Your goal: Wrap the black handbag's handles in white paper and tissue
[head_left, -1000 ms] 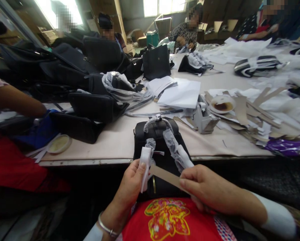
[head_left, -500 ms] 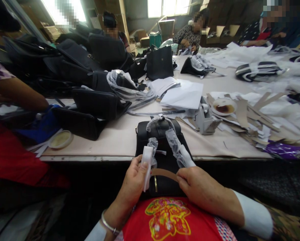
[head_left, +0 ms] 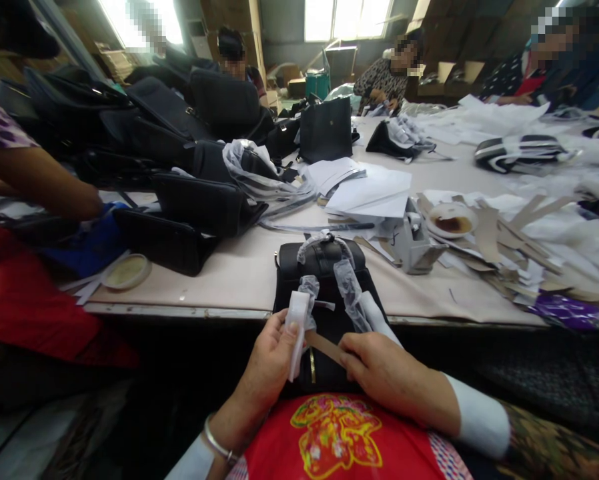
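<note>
A black bag (head_left: 292, 287) leans over the table edge toward my lap, its handle and two straps wrapped in clear plastic. My left hand (head_left: 269, 350) is closed around a strap covered in white foam sheet (head_left: 296, 320), thumb on top. Pinched in my right hand (head_left: 387, 370) is a brown cardboard strip (head_left: 324, 346). Its far end meets the white-wrapped strap beside my left fingers; whether it goes inside the wrap I cannot tell. The other wrapped strap (head_left: 349, 290) passes down behind my right hand. A gold zipper (head_left: 313, 365) shows below the strip.
Black bags (head_left: 199, 200) crowd the left, near a person's arm (head_left: 54, 180). A glue dish (head_left: 126, 272) sits at the left edge. White paper sheets (head_left: 374, 190), a grey holder (head_left: 422, 247), a brown-stained bowl (head_left: 452, 220) and cardboard scraps (head_left: 489, 233) lie ahead and right. Others work across the table.
My right hand has moved a little left, closer to my left hand. The cardboard strip, bowed before, now looks straighter and shows less length. The left hand keeps its grip.
</note>
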Tool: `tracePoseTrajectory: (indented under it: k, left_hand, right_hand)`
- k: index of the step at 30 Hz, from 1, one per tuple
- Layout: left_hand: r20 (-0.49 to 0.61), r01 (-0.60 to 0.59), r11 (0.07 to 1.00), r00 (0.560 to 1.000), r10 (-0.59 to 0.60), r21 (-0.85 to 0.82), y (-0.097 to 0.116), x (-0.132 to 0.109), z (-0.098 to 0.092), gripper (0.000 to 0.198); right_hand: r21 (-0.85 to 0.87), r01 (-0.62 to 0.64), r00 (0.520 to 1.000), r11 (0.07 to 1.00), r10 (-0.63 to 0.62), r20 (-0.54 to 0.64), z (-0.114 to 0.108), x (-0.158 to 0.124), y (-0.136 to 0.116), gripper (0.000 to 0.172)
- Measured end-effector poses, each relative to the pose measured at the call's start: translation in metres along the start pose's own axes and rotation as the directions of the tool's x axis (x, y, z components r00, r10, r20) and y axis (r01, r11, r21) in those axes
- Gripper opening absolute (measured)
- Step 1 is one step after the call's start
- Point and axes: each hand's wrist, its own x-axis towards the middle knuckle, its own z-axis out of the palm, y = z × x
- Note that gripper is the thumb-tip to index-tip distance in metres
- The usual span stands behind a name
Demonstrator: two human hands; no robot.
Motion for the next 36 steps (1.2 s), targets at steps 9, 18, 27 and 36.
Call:
tracePoseTrajectory:
  k: [9, 18, 27, 36]
  left_hand:
    - [0.004, 0.0, 1.0, 1.0, 0.001, -0.031, 0.001, 0.001, -0.001, 0.065]
    - [-0.004, -0.01, 1.0, 1.0, 0.01, -0.027, 0.001, 0.006, -0.001, 0.064]
    - [0.021, 0.024, 1.0, 0.999, -0.024, -0.004, 0.003, 0.003, -0.002, 0.065]
    - [0.033, 0.012, 1.0, 0.999, -0.012, 0.006, 0.0, 0.005, -0.003, 0.058]
  right_hand:
    - [0.411, -0.22, 0.973, 0.885, 0.169, 0.155, -0.001, 0.004, 0.004, 0.015]
    - [0.96, -0.066, 0.984, 0.271, 0.175, 0.019, -0.014, -0.001, 0.009, 0.016]
    - [0.98, 0.028, 0.999, 0.197, -0.036, -0.021, -0.025, 0.008, -0.002, 0.04]
    - [0.863, -0.272, 0.961, 0.425, 0.082, 0.263, 0.012, -0.004, 0.011, 0.038]
